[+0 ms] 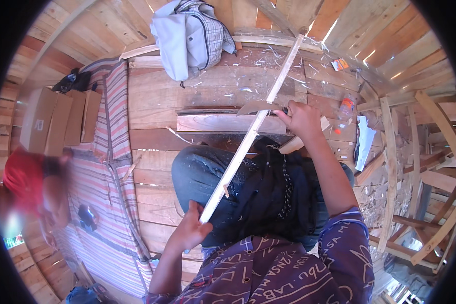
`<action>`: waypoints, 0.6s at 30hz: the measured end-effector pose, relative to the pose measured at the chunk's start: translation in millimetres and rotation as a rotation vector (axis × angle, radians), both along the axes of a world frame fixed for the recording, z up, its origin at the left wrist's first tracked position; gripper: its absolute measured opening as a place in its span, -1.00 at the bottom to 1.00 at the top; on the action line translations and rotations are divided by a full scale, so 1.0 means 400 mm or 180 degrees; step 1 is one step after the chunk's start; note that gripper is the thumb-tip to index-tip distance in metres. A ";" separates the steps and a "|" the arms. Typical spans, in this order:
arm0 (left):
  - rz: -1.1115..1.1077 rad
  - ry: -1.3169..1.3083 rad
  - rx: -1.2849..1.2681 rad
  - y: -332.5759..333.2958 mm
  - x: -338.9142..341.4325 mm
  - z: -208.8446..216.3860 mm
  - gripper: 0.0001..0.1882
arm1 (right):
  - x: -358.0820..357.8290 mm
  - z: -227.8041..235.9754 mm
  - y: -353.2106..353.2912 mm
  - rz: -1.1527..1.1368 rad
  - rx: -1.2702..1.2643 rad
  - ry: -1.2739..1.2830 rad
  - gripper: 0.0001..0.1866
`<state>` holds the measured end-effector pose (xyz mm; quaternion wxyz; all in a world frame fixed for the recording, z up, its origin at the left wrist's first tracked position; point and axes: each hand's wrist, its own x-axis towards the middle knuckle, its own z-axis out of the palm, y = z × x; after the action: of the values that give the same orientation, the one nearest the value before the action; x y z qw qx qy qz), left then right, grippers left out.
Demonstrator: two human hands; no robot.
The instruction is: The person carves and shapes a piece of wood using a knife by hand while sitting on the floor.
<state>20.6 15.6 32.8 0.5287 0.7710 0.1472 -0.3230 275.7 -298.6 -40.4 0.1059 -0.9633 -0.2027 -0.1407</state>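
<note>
A long, pale wooden strip (pixel 243 139) slants up and away from my lap toward the far wall. Its near end is gripped by my left hand (pixel 190 230), fingers closed around it beside my knee. My right hand (pixel 304 119) is closed on the handle of a knife (pixel 256 107), whose broad blade lies across the strip above its middle. A small curl of wood (pixel 226 191) sticks out from the strip near my left hand. Dark cloth (pixel 261 197) covers my lap, and beyond my knees lies a short flat board (pixel 213 123).
A grey bag (pixel 187 43) sits by the far wall. Shavings litter the plank floor (pixel 154 114). To the right are a plastic bottle (pixel 346 107) and wooden framing (pixel 390 172). On the left are a striped mat (pixel 104 218), cardboard boxes (pixel 38 124) and a person in red (pixel 25 182).
</note>
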 end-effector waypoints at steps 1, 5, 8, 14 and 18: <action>0.0002 0.0006 0.0006 0.001 -0.002 -0.001 -0.51 | -0.001 -0.002 -0.003 -0.0017 -0.0031 -0.0001 -0.36; 0.0035 0.0056 -0.0052 0.003 -0.007 -0.013 -0.52 | -0.002 -0.003 -0.009 -0.0035 -0.0118 -0.0092 -0.37; 0.0042 0.0063 -0.0077 0.004 -0.005 -0.009 -0.53 | -0.001 -0.004 -0.004 -0.0055 -0.0065 -0.0041 -0.38; 0.0546 0.0936 -0.1241 0.032 -0.012 -0.014 -0.46 | -0.015 -0.041 0.022 -0.0400 0.0802 0.1022 -0.41; 0.0721 0.1091 -0.1717 0.033 -0.013 -0.030 -0.35 | -0.053 -0.047 0.020 -0.0393 0.1667 0.1270 -0.44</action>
<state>15.4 29.0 21.0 0.7137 0.5166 0.2279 -0.4145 254.7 -290.4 -59.3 0.3787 -0.9224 -0.0762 -0.0028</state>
